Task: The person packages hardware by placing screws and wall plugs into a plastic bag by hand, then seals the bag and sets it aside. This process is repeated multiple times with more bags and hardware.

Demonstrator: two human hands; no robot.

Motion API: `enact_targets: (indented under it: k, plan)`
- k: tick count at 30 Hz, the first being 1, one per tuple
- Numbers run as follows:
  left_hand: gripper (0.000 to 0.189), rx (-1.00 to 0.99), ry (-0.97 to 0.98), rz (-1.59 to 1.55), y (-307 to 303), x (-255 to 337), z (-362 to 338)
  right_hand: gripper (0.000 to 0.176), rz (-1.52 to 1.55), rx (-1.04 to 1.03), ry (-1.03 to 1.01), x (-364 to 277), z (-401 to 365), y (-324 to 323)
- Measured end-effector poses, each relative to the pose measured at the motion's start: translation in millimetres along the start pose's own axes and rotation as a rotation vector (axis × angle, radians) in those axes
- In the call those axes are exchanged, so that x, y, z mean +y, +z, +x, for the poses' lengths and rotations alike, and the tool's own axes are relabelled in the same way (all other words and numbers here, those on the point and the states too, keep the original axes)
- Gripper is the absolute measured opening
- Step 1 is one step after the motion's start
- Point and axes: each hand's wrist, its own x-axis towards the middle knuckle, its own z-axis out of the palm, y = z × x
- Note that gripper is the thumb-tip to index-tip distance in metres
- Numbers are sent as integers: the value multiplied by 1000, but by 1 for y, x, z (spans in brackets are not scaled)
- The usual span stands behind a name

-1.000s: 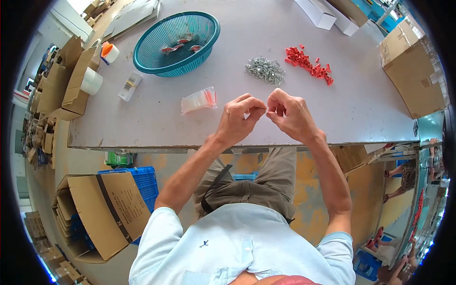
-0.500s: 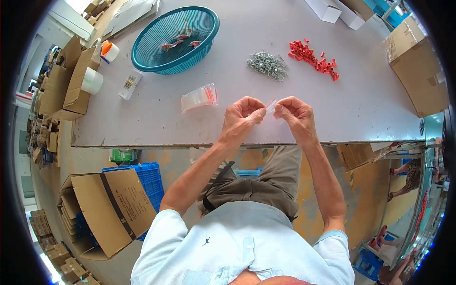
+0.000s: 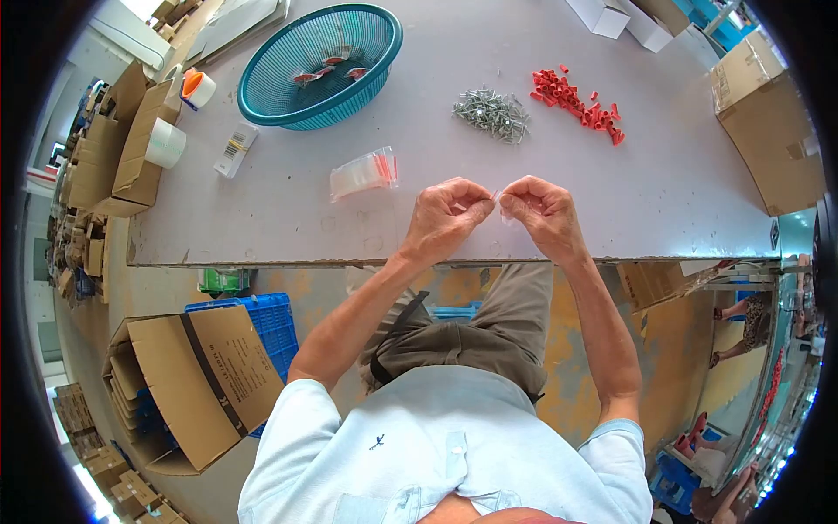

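Over the table's near edge, my left hand (image 3: pixel 449 218) and my right hand (image 3: pixel 543 217) meet at the fingertips. Both pinch a small clear zip bag (image 3: pixel 507 217), mostly covered by the fingers. Left of my hands lies a stack of clear zip bags (image 3: pixel 362 176) with red strips. Beyond my hands are a heap of metal screws (image 3: pixel 491 115) and a spread of red plastic plugs (image 3: pixel 576 105). A teal basket (image 3: pixel 384 74) at the far left holds several small filled packets (image 3: pixel 307 78).
A small barcoded box (image 3: pixel 236 149), tape rolls (image 3: pixel 164 144) and an open carton (image 3: pixel 140 166) sit at the table's left. Another carton (image 3: pixel 768 122) stands on the right, with white boxes (image 3: pixel 599 16) at the back. Below left are a carton (image 3: pixel 205 375) and a blue crate (image 3: pixel 269 327).
My hands have come closer together, their fingertips now meeting at the bag. Its red-striped edge, visible between them before, is now mostly covered. The view has shifted slightly.
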Motion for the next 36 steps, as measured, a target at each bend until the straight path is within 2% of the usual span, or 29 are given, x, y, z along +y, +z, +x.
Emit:
enact_targets:
  k: [3,5,7,9,11,15,24,31,33,35,36]
  plan:
    - [9,20,-30,-18,-2,5,-1,10,-106,49,-31,-6,0,5]
    - [9,35,-68,-55,-3,7,-1,12,-519,364,-271,-20,-1,12]
    - [11,42,-128,-178,-2,7,1,14,-469,352,-208,-10,-7,10]
    - [11,47,-123,-187,0,7,2,16,-420,342,-144,-9,-12,13]
    - [11,40,-120,-195,3,8,2,17,-170,263,-5,-14,-14,25]
    - [12,44,-45,-125,10,12,1,15,-20,209,95,-8,-10,26]
    - [12,-15,-48,-108,10,12,-1,16,208,157,138,-16,-11,19]
    - [11,1,-28,-92,18,12,-4,14,196,185,164,-12,-14,18]
    - [11,11,30,55,17,16,-4,13,124,187,72,-1,-13,15]
    - [10,-18,18,-59,17,15,-6,11,67,180,33,0,-14,16]
    - [11,-13,13,-25,18,8,-5,9,-111,178,-4,-4,-15,14]
